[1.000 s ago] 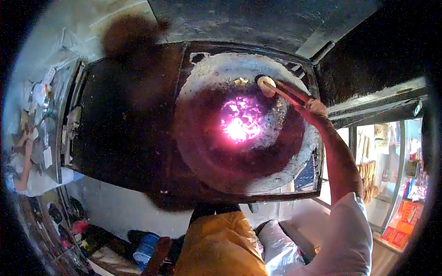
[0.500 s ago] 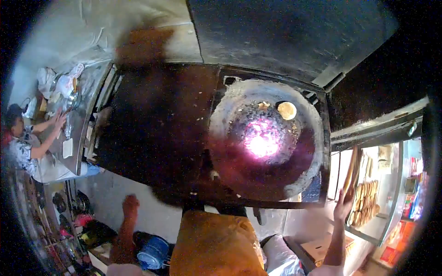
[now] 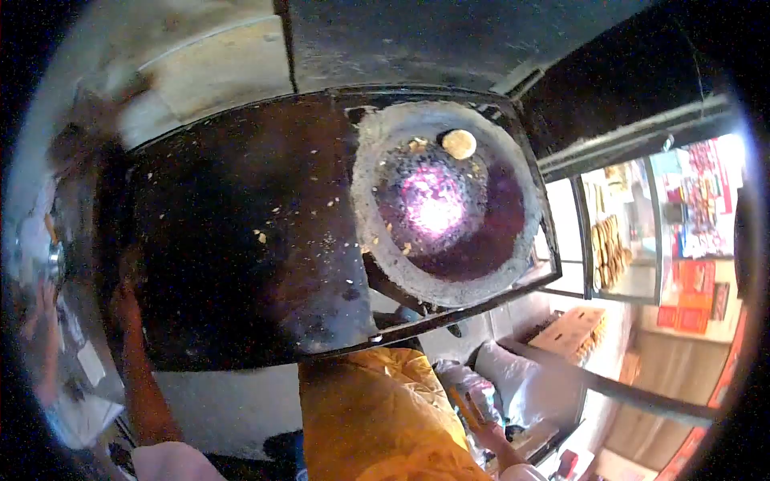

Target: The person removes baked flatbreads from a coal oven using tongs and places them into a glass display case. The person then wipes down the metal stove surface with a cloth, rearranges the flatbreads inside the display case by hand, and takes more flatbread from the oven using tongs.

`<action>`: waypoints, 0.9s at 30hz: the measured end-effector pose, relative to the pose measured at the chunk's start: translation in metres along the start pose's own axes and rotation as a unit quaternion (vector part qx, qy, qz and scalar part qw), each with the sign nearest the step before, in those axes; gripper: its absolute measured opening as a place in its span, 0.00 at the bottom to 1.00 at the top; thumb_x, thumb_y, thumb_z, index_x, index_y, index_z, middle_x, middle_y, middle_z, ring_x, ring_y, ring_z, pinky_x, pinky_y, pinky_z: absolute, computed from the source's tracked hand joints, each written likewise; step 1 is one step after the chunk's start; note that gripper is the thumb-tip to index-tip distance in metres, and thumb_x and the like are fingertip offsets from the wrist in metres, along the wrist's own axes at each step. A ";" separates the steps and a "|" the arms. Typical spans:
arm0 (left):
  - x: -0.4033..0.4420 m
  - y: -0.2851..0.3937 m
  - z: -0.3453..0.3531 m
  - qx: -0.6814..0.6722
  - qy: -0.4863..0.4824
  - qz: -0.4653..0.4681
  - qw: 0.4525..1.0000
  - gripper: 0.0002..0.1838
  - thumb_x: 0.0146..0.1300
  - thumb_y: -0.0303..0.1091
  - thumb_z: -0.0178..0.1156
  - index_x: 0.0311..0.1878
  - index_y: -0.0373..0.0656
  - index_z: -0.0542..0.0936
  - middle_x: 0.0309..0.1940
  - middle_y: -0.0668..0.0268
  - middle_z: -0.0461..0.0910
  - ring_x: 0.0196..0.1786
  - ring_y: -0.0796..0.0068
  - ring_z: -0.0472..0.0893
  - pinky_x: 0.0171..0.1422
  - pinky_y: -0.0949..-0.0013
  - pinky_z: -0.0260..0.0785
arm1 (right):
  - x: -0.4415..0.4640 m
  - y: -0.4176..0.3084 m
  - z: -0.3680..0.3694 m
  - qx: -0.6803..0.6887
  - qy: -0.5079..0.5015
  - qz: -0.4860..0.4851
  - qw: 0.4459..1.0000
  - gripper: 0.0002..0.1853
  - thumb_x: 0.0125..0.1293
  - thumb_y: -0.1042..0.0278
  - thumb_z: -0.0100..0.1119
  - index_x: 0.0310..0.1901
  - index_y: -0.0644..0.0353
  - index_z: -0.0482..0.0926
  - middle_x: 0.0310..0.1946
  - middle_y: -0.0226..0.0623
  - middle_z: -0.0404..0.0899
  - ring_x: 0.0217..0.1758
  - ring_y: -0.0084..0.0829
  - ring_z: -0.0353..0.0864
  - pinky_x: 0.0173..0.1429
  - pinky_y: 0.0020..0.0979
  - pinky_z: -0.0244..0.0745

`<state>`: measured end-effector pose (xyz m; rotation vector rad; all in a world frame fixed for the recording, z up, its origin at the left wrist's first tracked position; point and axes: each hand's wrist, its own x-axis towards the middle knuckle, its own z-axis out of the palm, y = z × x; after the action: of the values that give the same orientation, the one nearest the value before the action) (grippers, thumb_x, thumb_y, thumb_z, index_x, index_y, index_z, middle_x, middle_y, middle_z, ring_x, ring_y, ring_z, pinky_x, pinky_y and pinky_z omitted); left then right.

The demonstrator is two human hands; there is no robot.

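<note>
A round flatbread point(image 3: 459, 144) lies at the upper rim of the coal bed inside the round clay oven point(image 3: 391, 276). Beneath it the coals point(image 3: 433, 200) glow pink and white. My right hand point(image 3: 489, 435) is low at the right, beside my orange apron point(image 3: 369, 417), closed on wooden tongs point(image 3: 465, 407) that look slightly blurred. At the left end of the dark counter point(image 3: 241, 232) is my left hand point(image 3: 125, 293), dim and smeared, its fingers not clear. Small crumbs are scattered over the counter.
Pale sacks point(image 3: 521, 385) and a cardboard box point(image 3: 571, 333) lie on the floor at the right. Stacked breads point(image 3: 609, 252) show behind glass. At the far left, another person's arm point(image 3: 46, 353) reaches over a side table.
The tongs left the flatbread in the oven and moved down beside my apron with my right hand. My left hand came into view, then rose to the counter's left end. The view has shifted.
</note>
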<state>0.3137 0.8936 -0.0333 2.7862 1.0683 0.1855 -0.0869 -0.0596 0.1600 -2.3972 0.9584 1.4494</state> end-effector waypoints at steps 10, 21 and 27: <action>0.032 0.034 0.012 -0.037 -0.060 -0.014 0.997 0.33 0.74 0.58 0.49 0.70 0.41 0.69 0.67 0.53 0.71 0.64 0.51 0.73 0.69 0.53 0.66 | 0.033 0.030 0.042 0.304 -0.130 0.167 0.929 0.33 0.65 0.32 0.57 0.41 0.61 0.85 0.24 0.33 0.81 0.21 0.25 0.77 0.24 0.30 0.72; -0.124 0.253 -0.093 -0.378 -0.159 -0.101 0.906 0.34 0.73 0.59 0.49 0.72 0.44 0.67 0.68 0.55 0.70 0.66 0.52 0.72 0.70 0.52 0.66 | 0.082 0.072 0.051 0.362 -0.168 0.115 0.910 0.33 0.62 0.32 0.62 0.37 0.63 0.85 0.23 0.33 0.79 0.23 0.26 0.77 0.27 0.33 0.70; -0.250 0.431 -0.146 -0.473 -0.283 -0.200 0.810 0.34 0.73 0.60 0.49 0.73 0.46 0.66 0.69 0.56 0.69 0.66 0.53 0.71 0.70 0.52 0.66 | 0.134 0.084 0.058 0.402 -0.185 0.150 0.884 0.31 0.61 0.31 0.62 0.35 0.59 0.85 0.21 0.30 0.77 0.21 0.25 0.75 0.24 0.31 0.67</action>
<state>0.3859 0.4232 0.1747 1.5279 0.9760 -0.1380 -0.1383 -0.1558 0.0317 -1.3680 1.4870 1.1789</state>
